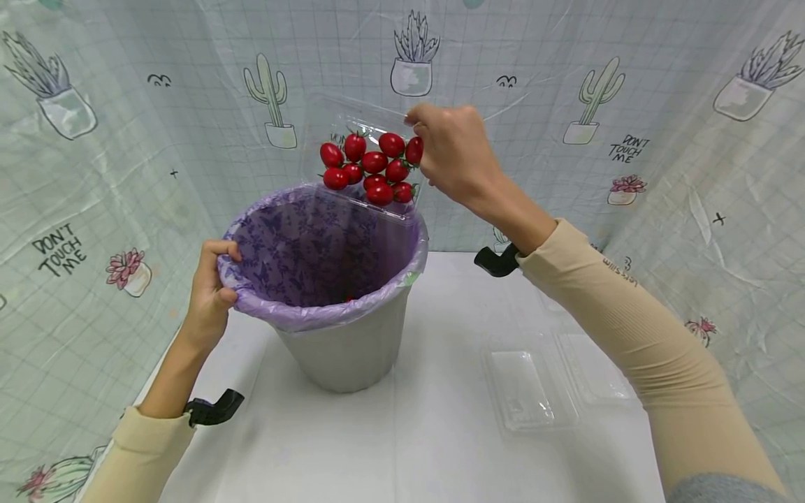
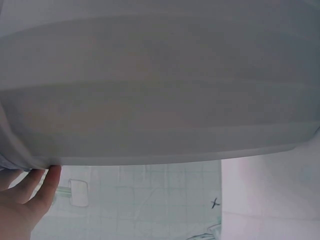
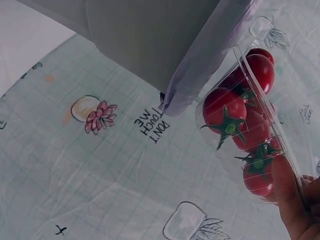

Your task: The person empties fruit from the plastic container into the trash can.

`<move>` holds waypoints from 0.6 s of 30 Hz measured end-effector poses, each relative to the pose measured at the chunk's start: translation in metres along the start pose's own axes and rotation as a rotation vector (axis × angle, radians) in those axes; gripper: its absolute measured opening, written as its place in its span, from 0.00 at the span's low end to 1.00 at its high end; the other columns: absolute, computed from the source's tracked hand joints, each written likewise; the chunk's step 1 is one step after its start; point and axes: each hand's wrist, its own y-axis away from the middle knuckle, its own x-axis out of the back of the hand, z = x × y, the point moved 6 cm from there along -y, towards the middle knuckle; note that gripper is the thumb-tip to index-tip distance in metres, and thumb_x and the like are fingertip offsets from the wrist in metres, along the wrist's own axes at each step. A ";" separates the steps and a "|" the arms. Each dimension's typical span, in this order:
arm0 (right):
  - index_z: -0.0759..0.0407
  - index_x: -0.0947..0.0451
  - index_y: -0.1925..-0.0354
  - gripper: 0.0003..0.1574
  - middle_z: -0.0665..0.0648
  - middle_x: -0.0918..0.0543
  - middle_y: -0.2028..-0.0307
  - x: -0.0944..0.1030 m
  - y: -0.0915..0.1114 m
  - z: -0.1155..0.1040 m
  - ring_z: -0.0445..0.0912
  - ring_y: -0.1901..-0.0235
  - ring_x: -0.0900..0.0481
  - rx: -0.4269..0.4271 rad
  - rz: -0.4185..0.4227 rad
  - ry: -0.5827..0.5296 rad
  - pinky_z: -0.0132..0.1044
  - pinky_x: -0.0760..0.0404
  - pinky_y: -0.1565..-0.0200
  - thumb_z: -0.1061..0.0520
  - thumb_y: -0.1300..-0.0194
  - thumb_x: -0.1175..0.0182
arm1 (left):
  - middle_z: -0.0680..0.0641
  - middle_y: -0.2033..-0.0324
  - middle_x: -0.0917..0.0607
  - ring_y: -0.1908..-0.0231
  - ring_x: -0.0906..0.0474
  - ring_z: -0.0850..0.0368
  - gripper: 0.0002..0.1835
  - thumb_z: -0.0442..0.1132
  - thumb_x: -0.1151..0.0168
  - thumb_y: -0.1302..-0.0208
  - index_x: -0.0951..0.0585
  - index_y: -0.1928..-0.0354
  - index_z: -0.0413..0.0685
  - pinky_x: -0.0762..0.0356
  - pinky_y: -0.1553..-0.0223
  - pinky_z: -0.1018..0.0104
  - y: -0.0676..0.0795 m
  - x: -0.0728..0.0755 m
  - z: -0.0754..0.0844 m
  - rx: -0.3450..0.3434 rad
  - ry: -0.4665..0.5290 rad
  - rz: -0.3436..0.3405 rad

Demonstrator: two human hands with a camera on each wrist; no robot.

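Note:
My right hand (image 1: 455, 150) grips the right edge of a clear plastic box (image 1: 321, 126), tilted above the back of the bin's mouth. Several red cherry tomatoes (image 1: 374, 162) with green stalks lie inside the box. In the right wrist view, fingers (image 3: 287, 195) press against the box beside the tomatoes (image 3: 257, 130). My left hand (image 1: 210, 286) grips the left rim of a grey bin (image 1: 352, 349), which leans. A purple patterned liner (image 1: 302, 316) is folded over the bin's rim. Down in the bin a small red spot (image 1: 349, 300) shows; the rest of the inside is mostly hidden.
Two clear plastic pieces, a nearer tray (image 1: 522, 391) and a farther one (image 1: 597, 370), lie on the white table (image 1: 440, 447) to the right. A curtain (image 1: 352, 42) printed with cacti surrounds the table at the back and sides.

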 end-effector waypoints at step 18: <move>0.70 0.16 0.50 0.20 0.65 0.10 0.56 -0.001 -0.001 -0.004 0.56 0.62 0.10 0.009 0.002 0.006 0.43 0.13 0.58 0.74 0.31 0.52 | 0.51 0.67 0.33 0.73 0.39 0.61 0.42 0.68 0.26 0.48 0.31 0.52 0.39 0.46 0.77 0.65 0.000 0.002 -0.002 -0.004 0.000 0.000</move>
